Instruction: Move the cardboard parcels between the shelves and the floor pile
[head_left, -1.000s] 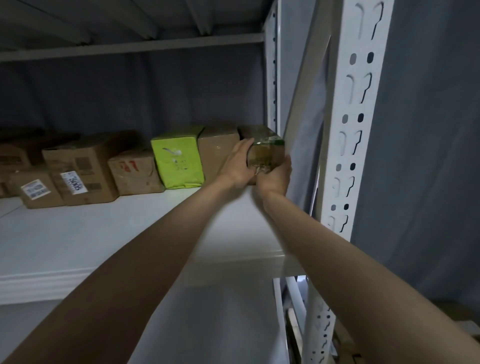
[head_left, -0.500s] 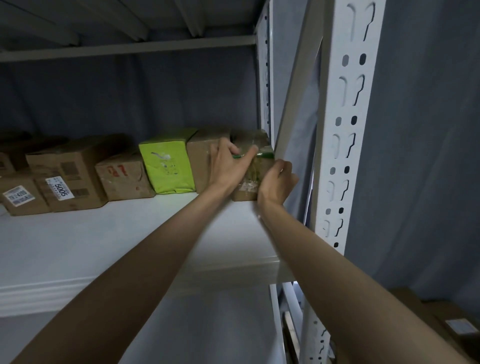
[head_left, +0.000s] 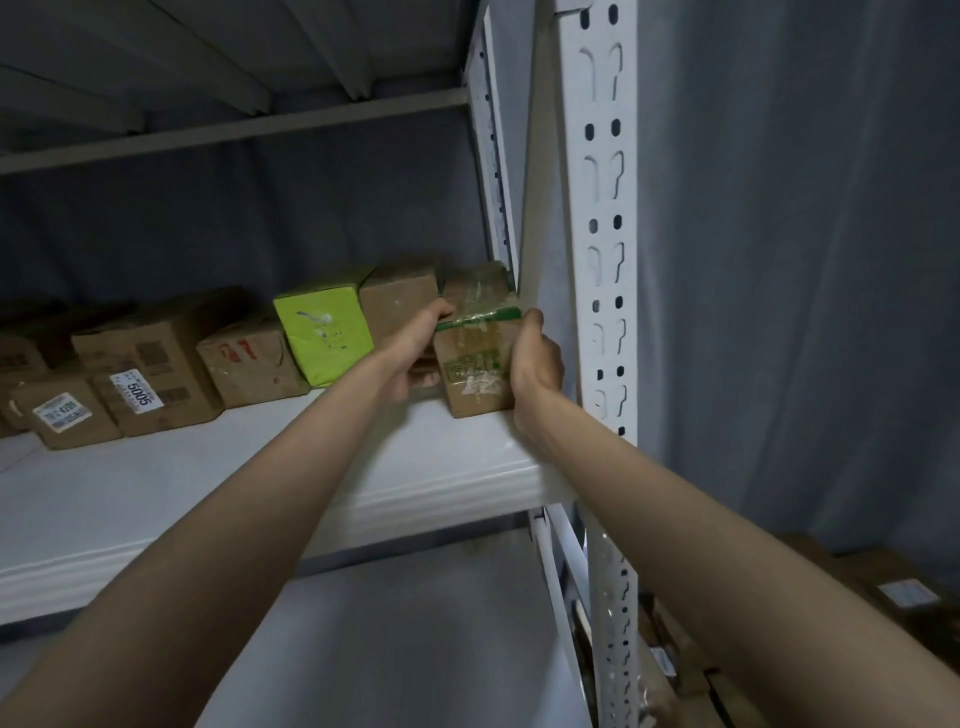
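A small brown cardboard parcel wrapped in clear tape with a green stripe (head_left: 475, 353) stands at the right end of the white metal shelf (head_left: 208, 483), just beside the white perforated upright post (head_left: 602, 260). The person holds it from both sides — the left hand (head_left: 415, 353) curls its fingers (head_left: 439, 312) over the parcel's top left edge, and the right hand (head_left: 537, 358) wraps around its right side with the thumb at the top corner. Whether its base rests on the shelf or hangs just above it cannot be told. To its left, along the back, a row of parcels stands — a plain brown box (head_left: 397, 304), a lime-green box (head_left: 324, 332), a brown box with red marks (head_left: 249, 364) and a box labelled 5005 (head_left: 150, 369). More cardboard boxes (head_left: 904, 592) lie low at right.
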